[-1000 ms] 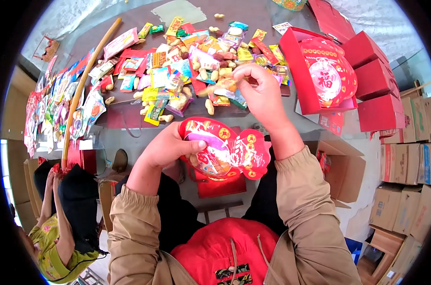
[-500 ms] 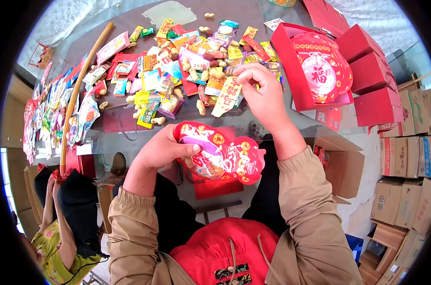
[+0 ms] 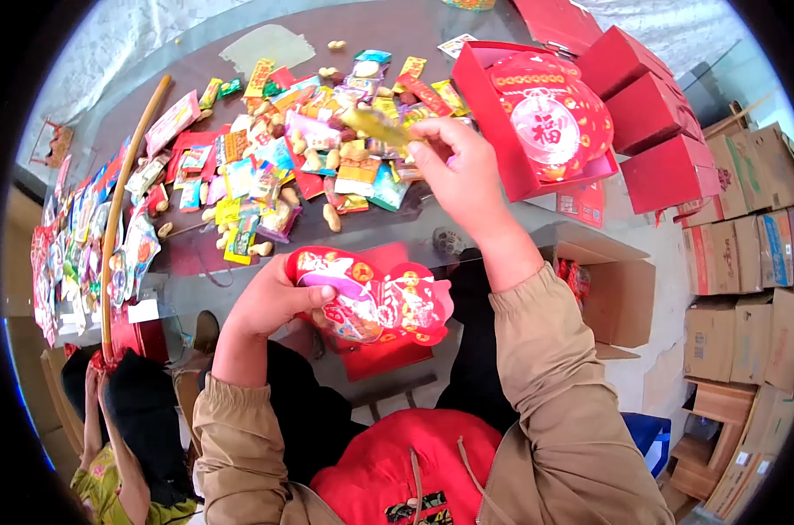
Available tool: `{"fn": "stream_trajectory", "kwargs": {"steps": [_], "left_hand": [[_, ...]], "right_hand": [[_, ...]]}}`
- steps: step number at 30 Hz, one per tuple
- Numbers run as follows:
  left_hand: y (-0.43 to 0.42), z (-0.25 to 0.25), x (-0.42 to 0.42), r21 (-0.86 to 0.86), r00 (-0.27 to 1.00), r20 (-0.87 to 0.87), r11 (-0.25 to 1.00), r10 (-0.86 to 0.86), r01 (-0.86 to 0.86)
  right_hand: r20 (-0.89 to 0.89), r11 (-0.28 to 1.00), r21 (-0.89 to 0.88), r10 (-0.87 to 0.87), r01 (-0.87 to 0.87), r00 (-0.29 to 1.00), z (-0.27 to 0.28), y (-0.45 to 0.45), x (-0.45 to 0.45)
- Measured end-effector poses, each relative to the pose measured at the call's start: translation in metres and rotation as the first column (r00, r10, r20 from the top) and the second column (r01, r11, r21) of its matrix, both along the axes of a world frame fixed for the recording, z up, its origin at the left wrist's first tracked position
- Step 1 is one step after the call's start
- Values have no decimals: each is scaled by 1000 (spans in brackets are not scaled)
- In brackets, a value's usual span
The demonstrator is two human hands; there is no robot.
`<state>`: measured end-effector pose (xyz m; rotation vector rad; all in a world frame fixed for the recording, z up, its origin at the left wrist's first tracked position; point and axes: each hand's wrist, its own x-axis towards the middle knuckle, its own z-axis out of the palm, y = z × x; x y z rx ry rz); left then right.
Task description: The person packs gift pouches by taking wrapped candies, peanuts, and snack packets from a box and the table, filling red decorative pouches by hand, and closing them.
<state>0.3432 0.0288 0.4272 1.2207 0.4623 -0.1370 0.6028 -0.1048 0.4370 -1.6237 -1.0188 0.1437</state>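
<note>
My left hand is closed around a red candy bag printed with gold coins, its contents showing through a clear part. Over the near side of the candy pile, my right hand pinches a yellow snack packet, smeared by motion. The pile mixes wrapped sweets, small snack packets and unshelled peanuts. To the right of that hand sits an upright-walled red box with a filled red bag inside it.
A wooden stick separates more packets on the left. Closed red boxes stand at the right, cardboard cartons beyond. An open carton is below the table edge. Another person's arms show at lower left.
The yellow packet in my right hand has swung from hanging down near me to pointing away over the pile. My left hand keeps the red bag. The whole view has shifted slightly.
</note>
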Motion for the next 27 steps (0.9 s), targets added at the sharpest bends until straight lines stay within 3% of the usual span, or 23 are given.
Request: {"fn": "stream_trajectory", "kwargs": {"steps": [5, 9, 18, 21, 22, 27], "left_hand": [[-2, -8, 1, 9, 998, 55, 999, 39, -40], [-3, -3, 2, 23, 999, 15, 999, 39, -39], [-7, -20, 5, 122, 983, 126, 981, 132, -148], [-1, -12, 2, 31, 997, 2, 997, 73, -73], [-8, -10, 6, 66, 989, 93, 990, 116, -122], [-5, -10, 5, 98, 993, 69, 990, 95, -101]], "right_hand": [[-110, 984, 125, -110, 123, 988, 2, -13, 24], [-69, 987, 75, -135, 141, 988, -8, -20, 33], [37, 994, 47, -96, 94, 995, -6, -30, 32], [3, 997, 31, -76, 76, 997, -5, -30, 30], [-14, 997, 28, -71, 71, 997, -4, -29, 28], [-11, 999, 2, -32, 32, 999, -9, -25, 25]]}}
